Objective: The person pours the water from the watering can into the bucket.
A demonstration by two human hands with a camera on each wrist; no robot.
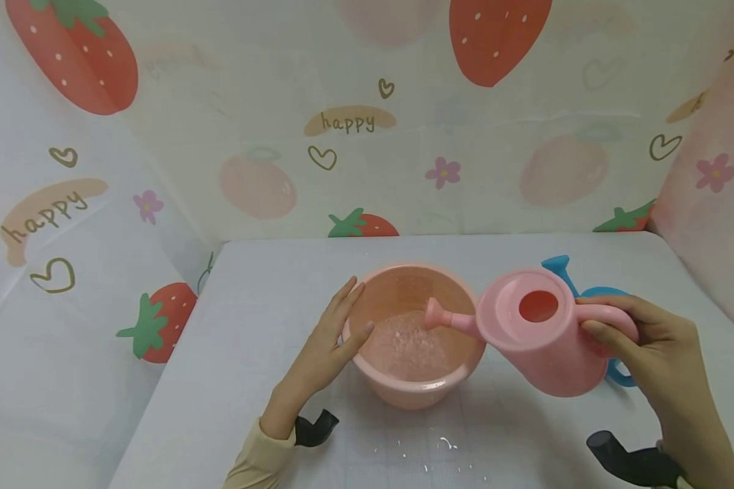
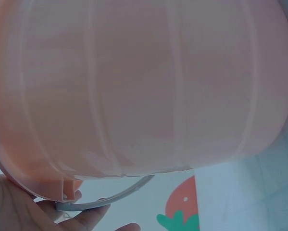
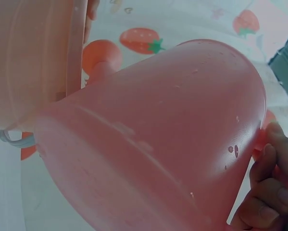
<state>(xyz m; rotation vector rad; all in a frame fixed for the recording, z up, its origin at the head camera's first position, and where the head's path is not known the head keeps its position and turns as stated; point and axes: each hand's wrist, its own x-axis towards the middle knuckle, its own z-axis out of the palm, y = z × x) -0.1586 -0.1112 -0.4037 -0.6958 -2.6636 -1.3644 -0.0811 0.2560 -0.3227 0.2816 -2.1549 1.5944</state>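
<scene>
A pink bucket [image 1: 411, 395] stands on the table with rippling water [image 1: 406, 350] inside. At its left rim my left hand [image 1: 327, 345] holds on, the thumb over the edge and the fingers along the outside. In the left wrist view, a grey bail handle [image 2: 112, 198] lies by those fingers. My right hand [image 1: 667, 350] grips the handle of a pink watering can [image 1: 544, 360], fingers curled round it. The can is tilted left over the bucket's right side, its spout head [image 1: 435, 314] above the water. In the right wrist view the can's body [image 3: 172, 120] hides much of the scene.
Behind the pink can, a blue watering can [image 1: 559, 268] is partly hidden. Water drops [image 1: 445, 443] lie on the white table [image 1: 269, 292] in front of the bucket. A strawberry-patterned curtain [image 1: 416, 149] hangs beyond the table's back edge and along its sides.
</scene>
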